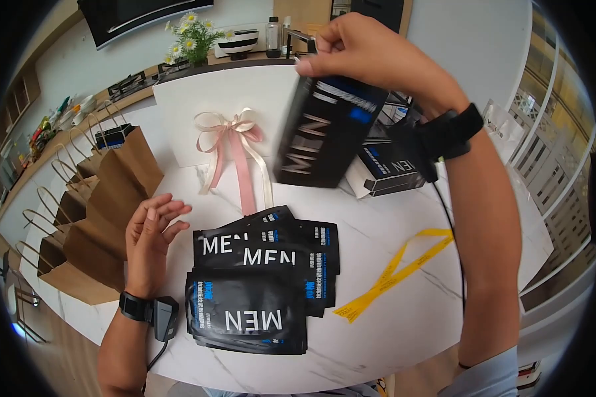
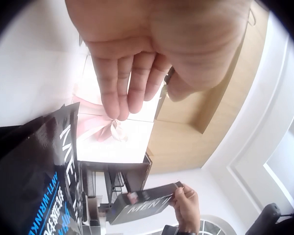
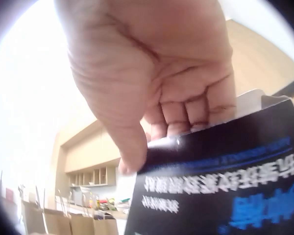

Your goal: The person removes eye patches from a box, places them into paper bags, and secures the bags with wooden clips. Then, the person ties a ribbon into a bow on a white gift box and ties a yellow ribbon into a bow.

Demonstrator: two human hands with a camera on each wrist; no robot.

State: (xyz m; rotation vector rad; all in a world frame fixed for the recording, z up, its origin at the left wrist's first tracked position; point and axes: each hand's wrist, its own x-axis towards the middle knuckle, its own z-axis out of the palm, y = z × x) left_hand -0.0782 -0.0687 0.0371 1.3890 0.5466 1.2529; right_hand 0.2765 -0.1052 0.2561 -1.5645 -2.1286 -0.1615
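My right hand pinches the top edge of a black box lettered MEN and holds it up over the back of the table. Thumb and fingers lie on either side of that edge in the right wrist view, where a pale flap stands up beside them. My left hand holds nothing; its fingers are loosely bent, palm turned inward, next to a stack of black MEN sachets. More sachets lie fanned out behind the stack. A second black box lies on the table at the right.
Brown paper bags stand in a row at the left, one with a dark blue-marked box in it. A white box with a pink and cream ribbon bow stands behind. A yellow ribbon lies at the right.
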